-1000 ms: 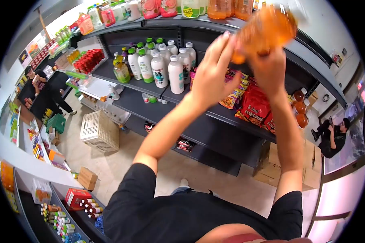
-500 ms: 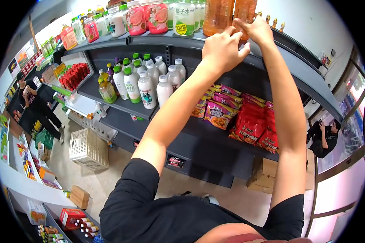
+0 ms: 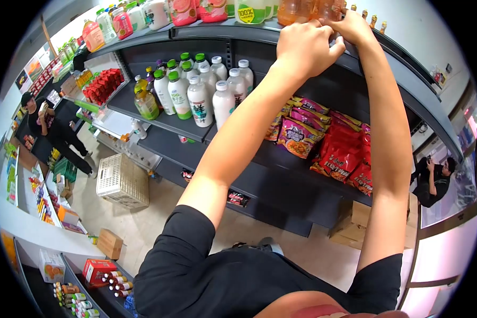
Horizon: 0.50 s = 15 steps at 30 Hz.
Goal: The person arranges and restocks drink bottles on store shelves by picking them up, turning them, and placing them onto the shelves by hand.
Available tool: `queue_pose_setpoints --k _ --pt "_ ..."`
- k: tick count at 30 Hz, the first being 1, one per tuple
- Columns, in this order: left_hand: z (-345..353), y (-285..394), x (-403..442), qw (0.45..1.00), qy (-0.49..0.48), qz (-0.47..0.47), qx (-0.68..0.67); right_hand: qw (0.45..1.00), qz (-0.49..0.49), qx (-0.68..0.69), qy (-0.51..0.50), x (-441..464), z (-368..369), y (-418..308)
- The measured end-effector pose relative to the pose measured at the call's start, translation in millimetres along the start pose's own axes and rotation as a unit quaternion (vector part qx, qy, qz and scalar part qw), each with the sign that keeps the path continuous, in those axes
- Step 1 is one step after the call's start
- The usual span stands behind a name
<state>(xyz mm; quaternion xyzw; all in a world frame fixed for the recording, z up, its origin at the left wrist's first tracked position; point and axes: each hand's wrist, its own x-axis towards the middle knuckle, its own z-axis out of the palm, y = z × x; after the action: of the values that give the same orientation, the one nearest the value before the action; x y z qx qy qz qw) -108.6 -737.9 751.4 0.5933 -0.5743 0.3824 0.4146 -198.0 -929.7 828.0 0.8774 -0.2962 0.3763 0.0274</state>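
Note:
Several orange bottles stand on the top shelf, cut off by the frame's upper edge. My left hand is at their bases, by the shelf's front edge, with its fingers bent and its fingertips partly hidden. Beside it my right hand reaches to the rightmost orange bottle, its fingers against the lower part. Pink-labelled bottles and a green-and-white bottle stand to the left. Below are white bottles, purple snack packs and red packs.
A cream crate stands on the floor at left, and cardboard boxes sit under the shelf at right. One person stands at far left; another person is at far right. A lower-left shelf holds bottles.
The orange bottle, in my hands a second ago, now stands on the top shelf among the others. My hands have moved up to that shelf, and the view has shifted slightly.

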Motion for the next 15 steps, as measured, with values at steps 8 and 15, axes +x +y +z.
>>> queue_pose_setpoints --k 8,15 --pt "-2.1 -7.5 -42.1 0.926 0.269 0.109 -0.24 0.981 0.0 0.092 0.17 -97.3 -21.8 -80.5" --pt "-20.8 -24.2 -394.1 0.945 0.09 -0.275 -0.154 0.851 -0.22 0.474 -0.041 -339.6 121.4 -181.6"
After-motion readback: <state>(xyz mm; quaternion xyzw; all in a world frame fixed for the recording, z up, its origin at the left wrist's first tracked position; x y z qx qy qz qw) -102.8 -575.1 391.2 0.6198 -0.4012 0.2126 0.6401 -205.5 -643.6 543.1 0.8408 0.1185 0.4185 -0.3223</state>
